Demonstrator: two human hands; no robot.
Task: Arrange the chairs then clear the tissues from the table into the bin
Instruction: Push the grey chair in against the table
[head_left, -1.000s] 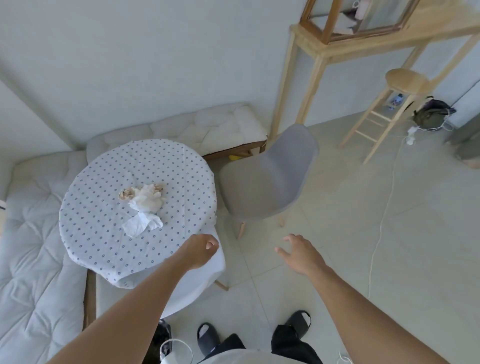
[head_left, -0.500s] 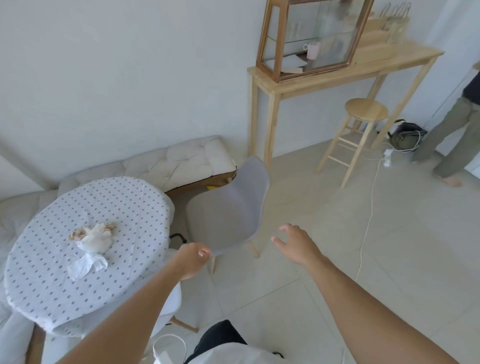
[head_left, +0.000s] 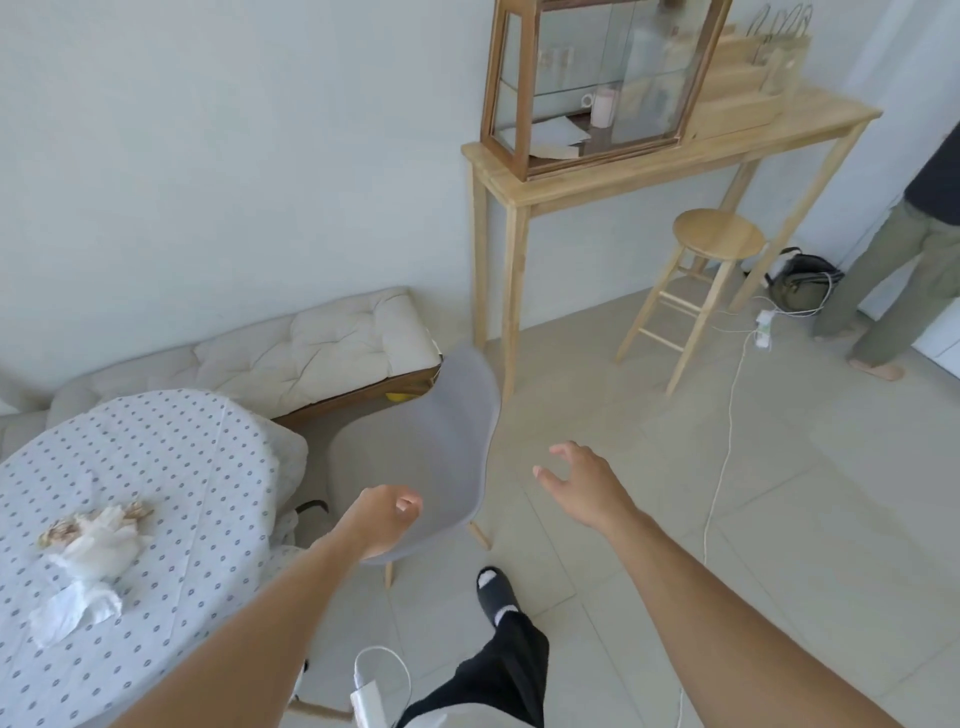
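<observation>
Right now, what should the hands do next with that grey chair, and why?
Probably take hold of the grey chair by its back edge. Both hands are empty and reaching toward it: the left hand is curled in front of its shell, the right hand is open beside it. The tissues on the table can wait.

The left hand (head_left: 382, 525) lies in front of the grey chair (head_left: 431, 457), hiding part of the shell's near edge; whether its curled fingers (head_left: 408, 506) touch the shell cannot be told. Beyond the spread fingers (head_left: 558, 452) of the right hand (head_left: 584, 486), the chair's back blurs. Far left of the left fingers, the table (head_left: 171, 467) runs off the frame, and the tissues (head_left: 85, 566) are a crumpled heap, count unclear. A bystander (head_left: 904, 270) at right is cut off.
</observation>
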